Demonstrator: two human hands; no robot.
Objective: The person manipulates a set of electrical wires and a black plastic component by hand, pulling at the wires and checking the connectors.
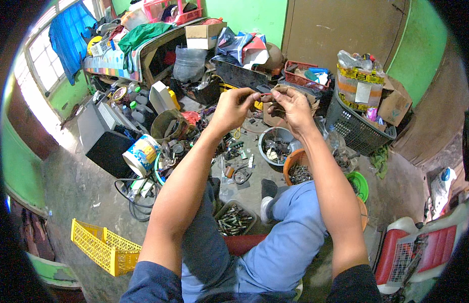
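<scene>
Your left hand [233, 110] and right hand [295, 107] pinch a thin red piece [266, 94] between them. Below, a tub [254, 222] of metal parts [234, 219] sits between your legs [290, 219]; a yellow crate [117, 259] is at your left.

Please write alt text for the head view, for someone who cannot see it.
The bare left hand and right hand pinch a thin red piece between them above a cluttered grey floor. Below are a grey rectangular container of small metallic pieces and a round orange plastic bowl; a yellow perforated plastic crate is at left.
</scene>
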